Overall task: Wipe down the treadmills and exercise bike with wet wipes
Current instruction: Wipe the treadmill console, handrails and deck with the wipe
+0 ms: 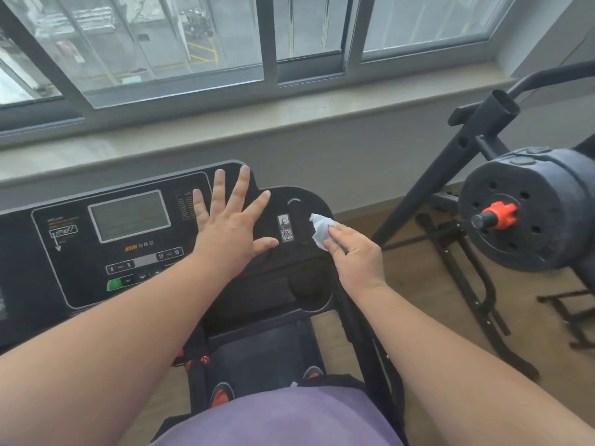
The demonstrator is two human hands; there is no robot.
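Treadmill console [106,252] seen at 9 o'clock of frame. Left hand [230,225] laid flat on console, fingers straight and spread, nothing held. Wet wipe [320,230] bunched, pinched under fingertips of right hand [355,255], pressed on right side tray [309,201], at 3 o'clock from QR sticker [286,231]. Judged: tray wiping in progress. Wipe should be unfolded flatter, slot and cup holder [310,284] at 6 o'clock followed, steady pressure kept; screen [128,215] buttons better not pushed.
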